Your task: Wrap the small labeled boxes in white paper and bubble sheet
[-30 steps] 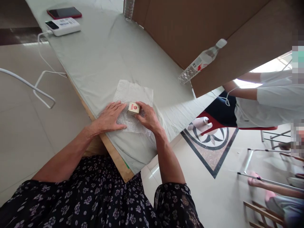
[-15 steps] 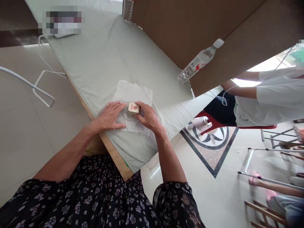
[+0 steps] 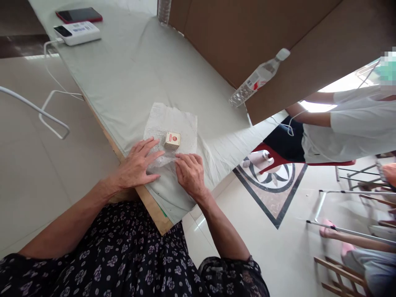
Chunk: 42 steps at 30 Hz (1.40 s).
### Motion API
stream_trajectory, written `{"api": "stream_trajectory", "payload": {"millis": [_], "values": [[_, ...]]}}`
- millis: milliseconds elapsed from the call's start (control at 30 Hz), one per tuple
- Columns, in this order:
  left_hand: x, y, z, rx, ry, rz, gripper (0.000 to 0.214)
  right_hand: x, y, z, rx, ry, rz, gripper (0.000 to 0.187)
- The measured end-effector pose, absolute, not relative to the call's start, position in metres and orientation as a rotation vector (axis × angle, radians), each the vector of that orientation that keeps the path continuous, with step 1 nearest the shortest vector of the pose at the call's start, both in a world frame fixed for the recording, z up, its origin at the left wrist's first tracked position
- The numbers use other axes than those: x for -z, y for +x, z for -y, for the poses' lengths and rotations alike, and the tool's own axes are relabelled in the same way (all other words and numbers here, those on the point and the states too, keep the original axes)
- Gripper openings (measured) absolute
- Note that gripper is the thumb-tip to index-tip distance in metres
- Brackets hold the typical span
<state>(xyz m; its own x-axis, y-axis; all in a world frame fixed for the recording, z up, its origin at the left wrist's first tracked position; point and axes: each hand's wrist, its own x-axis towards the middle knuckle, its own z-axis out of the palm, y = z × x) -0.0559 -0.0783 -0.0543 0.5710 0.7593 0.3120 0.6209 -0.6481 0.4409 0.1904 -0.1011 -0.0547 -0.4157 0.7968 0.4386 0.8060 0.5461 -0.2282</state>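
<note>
Box [image 3: 172, 140]: small, tan w/ red round label, sits upright on bubble wrap sheet [image 3: 182, 119], approx mid-sheet but nearer the edge facing me. Neither hand is on it.

L hand [image 3: 136, 167]: palm down, fingers [image 3: 151, 145] splayed flat, pressing the wrap's near-left part. Tips are just beside box, not touching. Nothing clasped.

R hand [image 3: 190, 173]: palm down, fingers loosely bent, tips resting on wrap's near edge just below box w/ a small gap to it. Nothing clasped either.

Wrap lies on table [image 3: 130, 74] w/ pale grey-green cloth, close to the table edge by me.

Misc:
- water bottle [image 3: 258, 78] tilted against cardboard panel [image 3: 235, 37], far right of table, well apart from box
- red phone [image 3: 78, 15] + white power bank [image 3: 77, 33] side by side at far-left corner; white cable [image 3: 51, 82] hangs off the edge there
- 2nd bottle [image 3: 163, 9] at top, only partly in frame
- other person seated beyond the cardboard, white sleeve [image 3: 359, 123], on red chair [image 3: 272, 150]; their hands not in view
</note>
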Motion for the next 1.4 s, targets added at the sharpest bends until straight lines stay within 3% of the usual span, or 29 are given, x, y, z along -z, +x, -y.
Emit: {"api": "stream_trajectory", "payload": {"millis": [167, 567, 1033, 1233, 1400], "values": [[0.04, -0.029, 0.057, -0.932, 2.342, -1.283, 0.014, 0.038, 0.189, 0.081, -0.116, -1.35, 2.066, 0.021], [0.036, 0.005, 0.005, -1.007, 1.551, -1.35, 0.017, 0.044, 0.185, 0.014, -0.71, -1.454, 1.683, 0.017], [0.037, -0.002, 0.017, -0.99, 1.509, -1.361, 0.02, 0.055, 0.181, 0.026, -0.555, -1.546, 1.73, 0.02], [0.034, 0.0, 0.013, -0.952, 1.509, -1.348, 0.022, 0.031, 0.18, 0.049, -0.043, -1.476, 1.921, 0.022], [0.032, -0.009, 0.01, -0.903, 1.562, -1.386, 0.024, 0.03, 0.165, 0.06, -0.041, -1.361, 2.316, 0.025]]}}
